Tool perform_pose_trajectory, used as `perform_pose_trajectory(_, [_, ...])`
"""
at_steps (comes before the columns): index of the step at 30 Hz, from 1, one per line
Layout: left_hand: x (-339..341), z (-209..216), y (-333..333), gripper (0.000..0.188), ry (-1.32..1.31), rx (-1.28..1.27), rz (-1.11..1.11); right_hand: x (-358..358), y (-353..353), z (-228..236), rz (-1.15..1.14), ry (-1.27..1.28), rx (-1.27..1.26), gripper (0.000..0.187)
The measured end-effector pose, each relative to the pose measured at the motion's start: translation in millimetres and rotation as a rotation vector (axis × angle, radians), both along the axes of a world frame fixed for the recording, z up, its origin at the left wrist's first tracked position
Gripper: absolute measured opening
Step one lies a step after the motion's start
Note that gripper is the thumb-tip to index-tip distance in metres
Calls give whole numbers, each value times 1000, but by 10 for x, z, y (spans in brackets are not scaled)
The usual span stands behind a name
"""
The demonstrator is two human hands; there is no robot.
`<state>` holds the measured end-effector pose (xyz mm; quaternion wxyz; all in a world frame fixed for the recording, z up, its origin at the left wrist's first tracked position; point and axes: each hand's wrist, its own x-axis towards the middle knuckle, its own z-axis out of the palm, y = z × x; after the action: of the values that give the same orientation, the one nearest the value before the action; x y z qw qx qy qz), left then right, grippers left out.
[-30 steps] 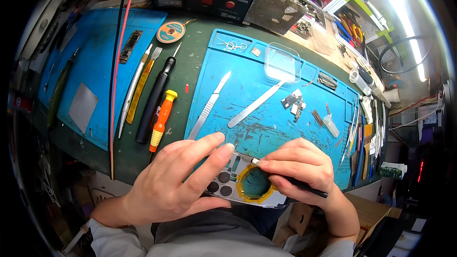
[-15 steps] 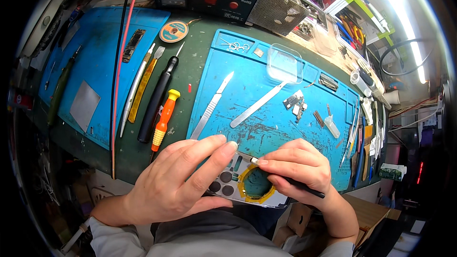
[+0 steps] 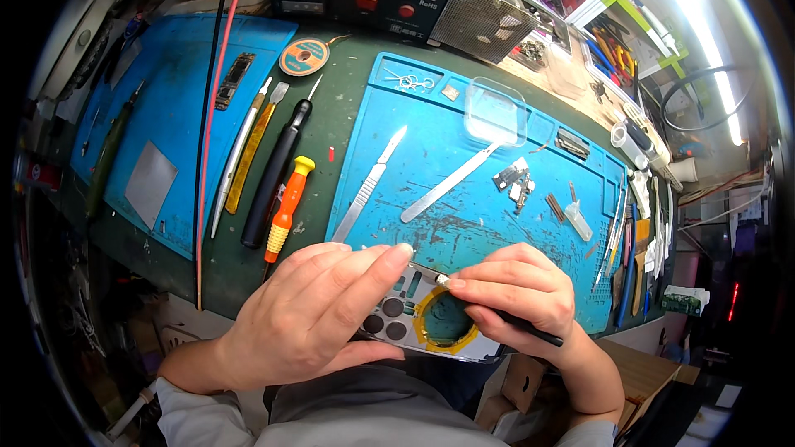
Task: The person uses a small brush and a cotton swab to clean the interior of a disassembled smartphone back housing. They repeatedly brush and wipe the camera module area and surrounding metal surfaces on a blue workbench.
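At the front edge of the blue mat, my left hand grips the left end of a phone housing, its fingers over the top and one digit along the near edge. The light grey inner face shows round dark camera openings at the left and a yellow ring around a round hole. My right hand pinches a slim black-handled tool with a metal collar. The tool's front end meets the housing's far edge; its tip is too small to make out.
On the blue mat lie a scalpel, a flat metal blade, a clear plastic box and small phone parts. An orange screwdriver and a black screwdriver lie to the left. Several tweezers and brushes line the right.
My left hand's fingers have drawn closer together and dipped slightly toward the housing. My right hand and its tool have stayed almost in place.
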<state>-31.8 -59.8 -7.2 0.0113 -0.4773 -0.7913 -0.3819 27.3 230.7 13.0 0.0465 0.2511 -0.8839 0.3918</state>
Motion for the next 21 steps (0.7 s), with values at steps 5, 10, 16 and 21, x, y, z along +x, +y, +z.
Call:
perform_pose_trajectory(5, [-21,-9,3,107,29,-7,-24,2,2,-9,-1,-7,-5,34])
perform_pose_trajectory(10, [-19,-16,-6,112,46,-14,-29,-24,-17,27,26,7,12,38])
perform_pose_trajectory(16, [-24,-14,-3,112,49,-11,-33,-37,-24,9,30,18,-1,40])
perform_pose_trajectory(21, [-18,-14,-6,112,40,-9,-35,-41,-29,2,30,10,-13,39])
